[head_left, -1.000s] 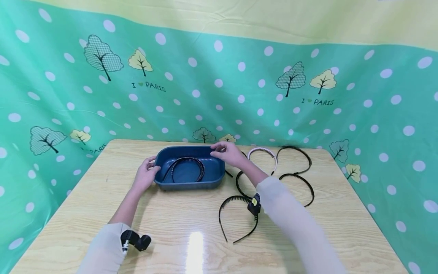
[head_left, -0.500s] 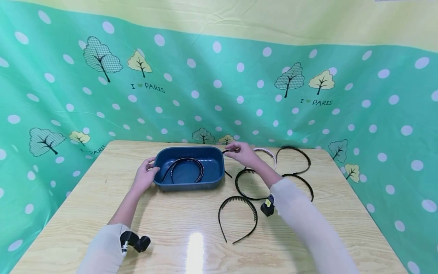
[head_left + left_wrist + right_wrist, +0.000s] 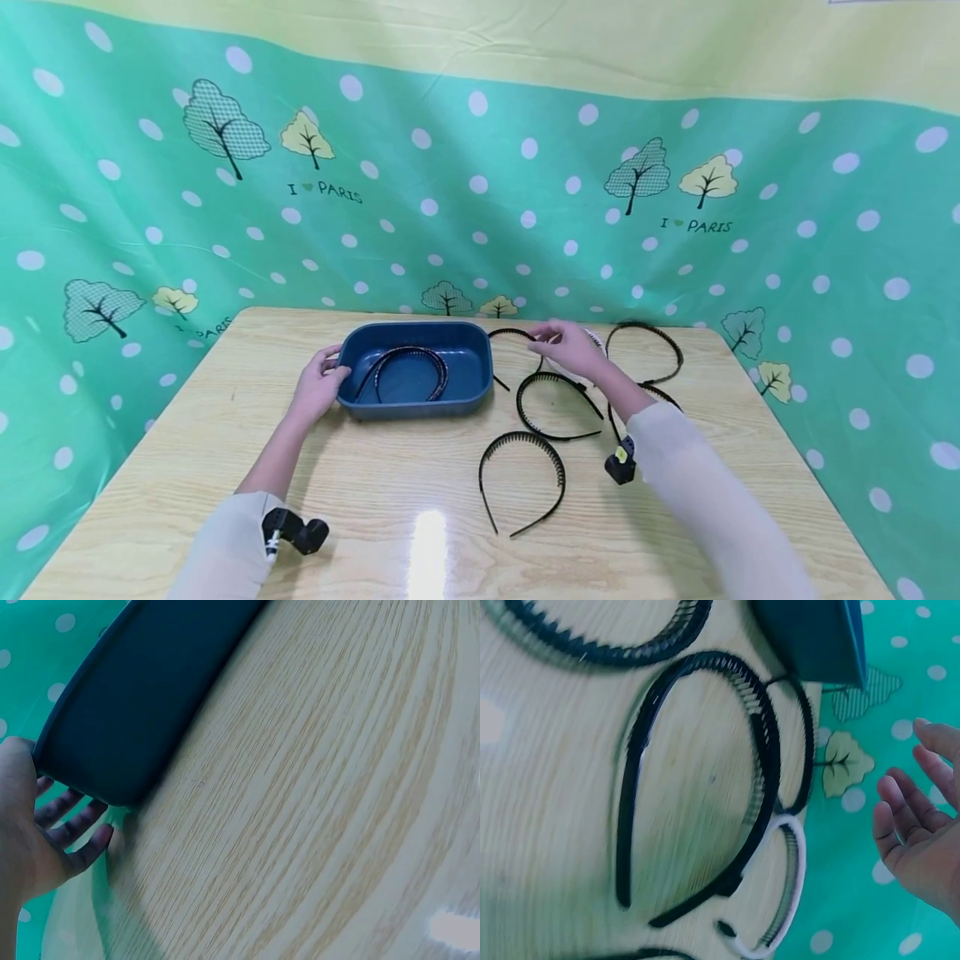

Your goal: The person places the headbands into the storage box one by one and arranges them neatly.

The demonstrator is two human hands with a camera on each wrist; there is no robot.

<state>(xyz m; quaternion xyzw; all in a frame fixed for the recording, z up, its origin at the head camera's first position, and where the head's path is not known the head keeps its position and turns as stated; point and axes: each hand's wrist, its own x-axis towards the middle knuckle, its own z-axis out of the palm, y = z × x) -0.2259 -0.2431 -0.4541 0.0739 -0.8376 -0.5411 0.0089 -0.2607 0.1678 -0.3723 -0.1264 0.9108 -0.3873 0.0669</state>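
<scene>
My left hand [image 3: 318,387] holds the left end of a dark blue plastic bin [image 3: 420,408], thumb at the rim and fingers along the outer wall; the left wrist view shows this hand [image 3: 45,847] at the bin's corner. Inside the bin lies a dark toothed headband [image 3: 411,348], perhaps more than one. My right hand [image 3: 573,348] hovers over the loose headbands, holding nothing, its fingers loosely bent in the right wrist view. Nearest to it are a white headband [image 3: 799,855], partly hidden by the hand in the head view, and a black headband [image 3: 517,332] beside the bin.
More black headbands lie on the wooden table [image 3: 360,500]: one at front [image 3: 521,435], one in the middle [image 3: 555,437], one at the far right [image 3: 660,330], and one partly under the right forearm [image 3: 663,393]. A polka-dot curtain [image 3: 480,217] stands behind the table.
My right hand has moved rightward, from the bin's right rim to above the loose headbands. My left hand, the bin and the headbands have kept their places.
</scene>
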